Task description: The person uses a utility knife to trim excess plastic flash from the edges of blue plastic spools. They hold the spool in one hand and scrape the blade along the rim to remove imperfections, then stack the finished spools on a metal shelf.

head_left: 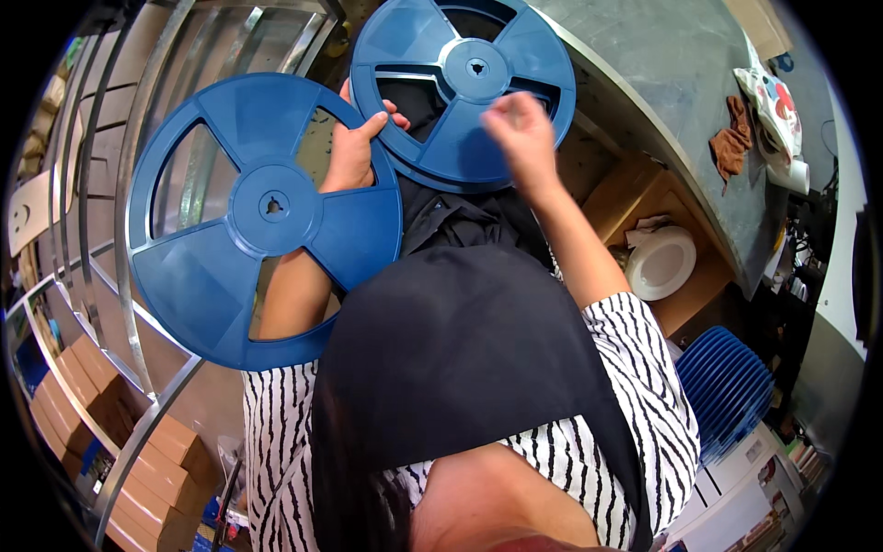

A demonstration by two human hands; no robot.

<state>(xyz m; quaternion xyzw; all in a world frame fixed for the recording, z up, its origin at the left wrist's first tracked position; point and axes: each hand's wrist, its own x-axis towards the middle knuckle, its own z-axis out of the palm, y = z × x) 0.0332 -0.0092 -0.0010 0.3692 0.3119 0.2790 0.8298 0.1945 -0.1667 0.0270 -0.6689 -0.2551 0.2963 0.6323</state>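
Note:
Two large blue plastic reels with three spokes are held up in front of me. My left hand (352, 152) grips the rim of the left reel (267, 207), whose face covers part of my forearm. Its fingertips also touch the rim of the right reel (464, 83). My right hand (522, 129), blurred, lies with bent fingers on the lower right face of the right reel, which overlaps the edge of the grey table (662, 64). A dark cloth hangs down my front below both reels.
A metal wire rack (129, 147) stands at the left, with brown cardboard boxes (92, 386) below it. A stack of blue reels (727, 386) sits at lower right. A white round dish (660, 262) lies on a wooden shelf; a brown rag (733, 138) lies on the table.

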